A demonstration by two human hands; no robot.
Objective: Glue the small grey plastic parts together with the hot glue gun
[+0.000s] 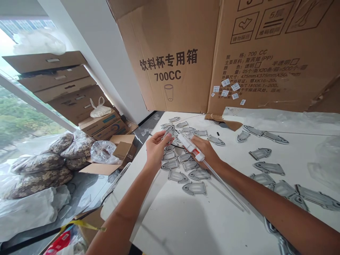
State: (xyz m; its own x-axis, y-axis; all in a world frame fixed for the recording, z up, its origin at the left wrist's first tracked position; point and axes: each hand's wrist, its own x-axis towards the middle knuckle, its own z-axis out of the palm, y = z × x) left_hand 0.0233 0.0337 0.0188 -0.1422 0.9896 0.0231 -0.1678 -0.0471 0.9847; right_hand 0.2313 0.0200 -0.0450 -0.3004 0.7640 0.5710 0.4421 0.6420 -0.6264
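Note:
Between the fingers and thumb of my left hand (157,147) is a grey arrow-shaped plastic part (170,131), raised above the white table (170,216). My right hand (205,150) grips a white hot glue gun (188,143); its nozzle points at the held part. I cannot tell whether they touch. A long pale glue stick (223,184) trails from the back of the gun, and a black cord (176,146) runs beneath it. Several similar grey parts (195,188) lie around and below both hands.
More grey parts (268,168) lie to the right, some under my right forearm. A large cardboard box (175,42) with small stickers (225,82) stands along the table's back. Clear plastic (324,166) sits at the far right. Boxes (106,125) and camouflage-patterned bundles (39,163) fill the floor at left.

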